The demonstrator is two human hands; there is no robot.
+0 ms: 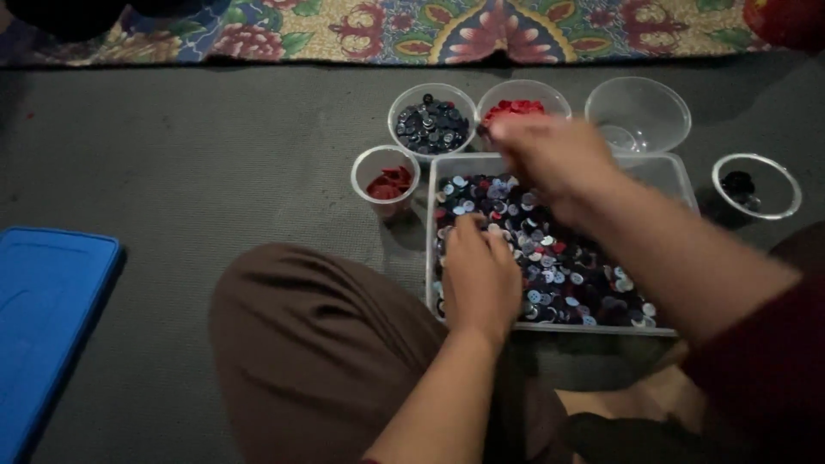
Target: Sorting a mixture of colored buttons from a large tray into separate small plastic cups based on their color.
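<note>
A clear rectangular tub (666, 176) on the grey floor holds several mixed buttons (567, 266) in white, dark blue and red. My left hand (477, 275) rests palm down on the buttons at the tub's left side, fingers bent into the pile. My right hand (550, 155) is blurred and hovers over the tub's far edge, just in front of the cup of red buttons (520, 105). Whether its fingers pinch a button cannot be seen.
Around the tub stand a cup of dark buttons (431, 125), a small cup with red pieces (387, 179), an empty clear bowl (638, 112) and a small bowl with black buttons (756, 185). A blue lid (47, 318) lies left. My bent knee (318, 344) sits in front. A patterned rug (430, 30) lies behind.
</note>
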